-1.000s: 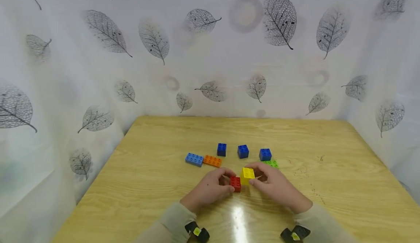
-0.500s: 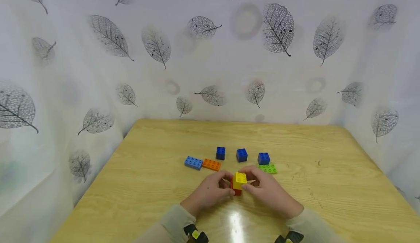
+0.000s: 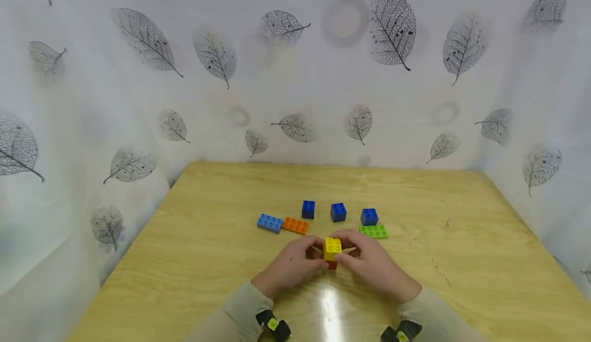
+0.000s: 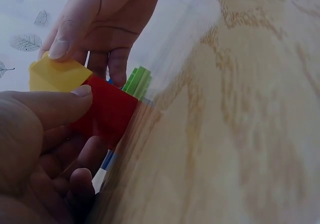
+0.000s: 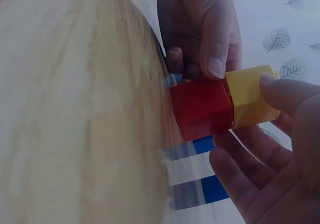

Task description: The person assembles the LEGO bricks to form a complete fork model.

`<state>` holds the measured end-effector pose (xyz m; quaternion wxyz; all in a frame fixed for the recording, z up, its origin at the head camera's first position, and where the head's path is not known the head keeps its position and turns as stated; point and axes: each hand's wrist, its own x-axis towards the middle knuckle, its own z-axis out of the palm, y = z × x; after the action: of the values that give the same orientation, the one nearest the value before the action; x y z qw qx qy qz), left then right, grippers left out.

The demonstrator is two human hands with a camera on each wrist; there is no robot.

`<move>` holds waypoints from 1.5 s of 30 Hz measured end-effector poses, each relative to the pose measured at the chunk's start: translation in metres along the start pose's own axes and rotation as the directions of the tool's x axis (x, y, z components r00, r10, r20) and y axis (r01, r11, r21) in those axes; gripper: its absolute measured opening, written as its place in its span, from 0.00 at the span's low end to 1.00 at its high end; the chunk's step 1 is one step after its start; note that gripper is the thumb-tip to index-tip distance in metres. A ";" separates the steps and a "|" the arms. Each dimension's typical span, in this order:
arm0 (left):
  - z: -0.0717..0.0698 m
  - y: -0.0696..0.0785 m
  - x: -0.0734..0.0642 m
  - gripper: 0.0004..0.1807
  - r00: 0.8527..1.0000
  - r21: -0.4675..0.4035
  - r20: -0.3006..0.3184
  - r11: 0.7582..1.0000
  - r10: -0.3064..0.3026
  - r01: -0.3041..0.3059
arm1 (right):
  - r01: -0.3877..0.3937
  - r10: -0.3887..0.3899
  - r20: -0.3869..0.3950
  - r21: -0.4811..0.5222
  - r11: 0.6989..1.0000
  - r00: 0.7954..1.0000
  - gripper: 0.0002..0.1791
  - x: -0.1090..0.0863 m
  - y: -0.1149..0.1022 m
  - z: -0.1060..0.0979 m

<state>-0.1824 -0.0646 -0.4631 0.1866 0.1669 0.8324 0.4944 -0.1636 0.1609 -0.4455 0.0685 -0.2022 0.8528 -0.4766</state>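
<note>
Head view: yellow block (image 3: pixel 332 248) sits on top of red block (image 3: pixel 332 265), mid-table, between the hands. Left hand (image 3: pixel 292 264) pinches red, thumb against the near side; right hand (image 3: pixel 377 266) pinches yellow, thumb on the near side, far fingertips partly hidden. Red looks to rest on the table (image 3: pixel 217 270). Right wrist view shows a thin seam between the two; can't tell if the studs are fully seated.

Handling, my read: light, stiff hard plastic, not fragile, glossy so a bit slick. Best hold is opposite flat walls, low on red, high on yellow, keeping fingertips off the seam. Main risk: yellow going on cocked, or red sliding on smooth wood.

Room: table edges are well apart from both hands. Lateral space is good left and right. Tight side is ahead: green flat block (image 3: pixel 373 232) is just beyond the right hand, orange flat block (image 3: pixel 295 225) near the left fingers, three dark blue blocks (image 3: pixel 338 212) in a row behind those.
</note>
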 end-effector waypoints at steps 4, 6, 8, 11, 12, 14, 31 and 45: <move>-0.002 0.001 0.000 0.16 1.000 0.009 -0.006 1.000 -0.008 0.008 | 0.005 -0.005 -0.015 -0.014 1.000 1.000 0.23 0.002 -0.004 0.000; -0.002 0.002 0.001 0.16 1.000 0.012 -0.003 1.000 -0.009 0.009 | -0.002 0.002 -0.015 -0.022 1.000 1.000 0.23 0.002 -0.005 0.000; -0.002 0.001 0.001 0.16 1.000 0.020 -0.002 1.000 -0.009 0.009 | -0.010 0.009 -0.015 -0.037 0.999 1.000 0.23 0.002 -0.006 0.000; -0.001 0.001 0.001 0.17 1.000 0.033 -0.003 0.999 -0.001 0.001 | -0.013 0.012 -0.020 -0.059 0.998 1.000 0.23 0.002 -0.007 0.000; -0.001 0.001 0.002 0.17 1.000 0.038 -0.004 0.999 0.002 -0.002 | -0.012 0.010 -0.023 -0.067 0.998 1.000 0.23 0.003 -0.007 0.000; -0.001 0.001 0.002 0.17 1.000 0.041 -0.001 0.999 0.005 -0.005 | -0.014 0.013 -0.028 -0.071 0.997 1.000 0.23 0.002 -0.006 0.000; 0.002 0.007 0.003 0.18 0.999 0.030 -0.032 0.999 -0.034 0.035 | -0.019 0.013 -0.066 -0.095 0.995 0.998 0.20 0.003 -0.010 0.002; 0.001 0.009 -0.003 0.21 0.987 -0.066 -0.112 0.990 0.116 -0.124 | -0.014 0.012 -0.068 -0.024 1.000 0.998 0.26 -0.002 -0.002 0.004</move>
<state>-0.1783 -0.0615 -0.4548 0.1170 0.1830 0.8112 0.5429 -0.1602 0.1572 -0.4458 0.0402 -0.1811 0.8616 -0.4724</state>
